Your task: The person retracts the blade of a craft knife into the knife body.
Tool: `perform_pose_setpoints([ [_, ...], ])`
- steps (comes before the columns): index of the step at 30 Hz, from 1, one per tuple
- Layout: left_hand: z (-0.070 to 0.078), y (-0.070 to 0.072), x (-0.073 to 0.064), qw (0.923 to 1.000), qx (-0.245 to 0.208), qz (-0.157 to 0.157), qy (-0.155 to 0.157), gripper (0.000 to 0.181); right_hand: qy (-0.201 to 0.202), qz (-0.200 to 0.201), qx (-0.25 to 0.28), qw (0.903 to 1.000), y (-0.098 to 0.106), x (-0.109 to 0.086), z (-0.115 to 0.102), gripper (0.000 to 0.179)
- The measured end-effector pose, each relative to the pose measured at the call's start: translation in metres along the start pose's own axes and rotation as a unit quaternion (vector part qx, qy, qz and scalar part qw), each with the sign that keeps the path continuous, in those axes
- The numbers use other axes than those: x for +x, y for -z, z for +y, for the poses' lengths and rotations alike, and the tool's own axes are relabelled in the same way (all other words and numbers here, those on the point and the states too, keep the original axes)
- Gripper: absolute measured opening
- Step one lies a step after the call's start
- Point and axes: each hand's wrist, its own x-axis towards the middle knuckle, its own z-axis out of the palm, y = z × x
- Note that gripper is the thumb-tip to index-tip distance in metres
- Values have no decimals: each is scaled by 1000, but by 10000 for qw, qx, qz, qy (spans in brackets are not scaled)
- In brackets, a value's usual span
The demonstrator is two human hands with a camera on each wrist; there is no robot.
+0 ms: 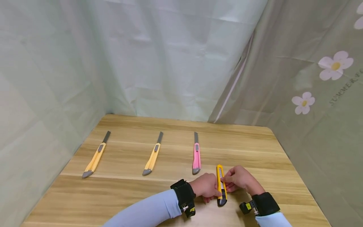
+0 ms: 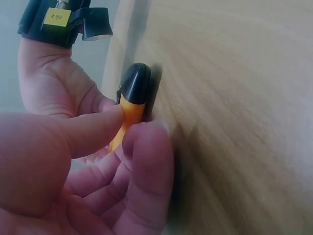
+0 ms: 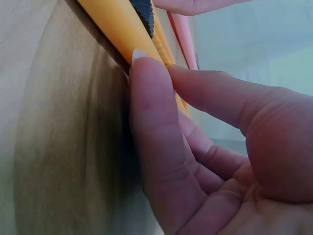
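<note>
A yellow utility knife with a black slider and black end cap is between the two hands, low over the wooden table; its black end points toward me. In the head view, my left hand pinches it from the left, near the capped end. From the right, my right hand pinches its edge between thumb and index finger, farther up the body. No blade sticks out of its far end. The left wrist view shows the black end cap close up; the right wrist view shows the yellow body at the fingertips.
To the left lie a pink utility knife and two pale-orange ones, one nearer and one far left, all with grey strips extending from their far ends. Curtains hang around the wooden table.
</note>
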Motion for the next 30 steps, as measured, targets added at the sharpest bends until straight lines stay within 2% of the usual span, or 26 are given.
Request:
perform_pose_setpoints([
  [5, -3, 0, -1, 10000, 55, 39, -14, 31, 4, -84, -54, 9999, 0, 0, -5, 19],
  [11, -11, 6, -3, 9997, -145, 128, -167, 30, 48, 419, -499, 9979, 9, 0, -19, 20],
  [14, -19, 15, -5, 9986, -379, 184, -318, 28, 80, 639, -463, 9968, 14, 2, -30, 20],
  [17, -29, 25, -9, 9960, -693, 315, -469, 25, 190, 668, -412, 9967, 16, 6, -41, 20],
  [23, -46, 43, -18, 9914, -1106, 574, -393, 18, 398, 593, -636, 9954, 11, 18, -59, 23],
  [30, -70, 55, -20, 9834, -1547, 854, -409, 14, 586, 650, -384, 9954, 0, 36, -75, 28],
])
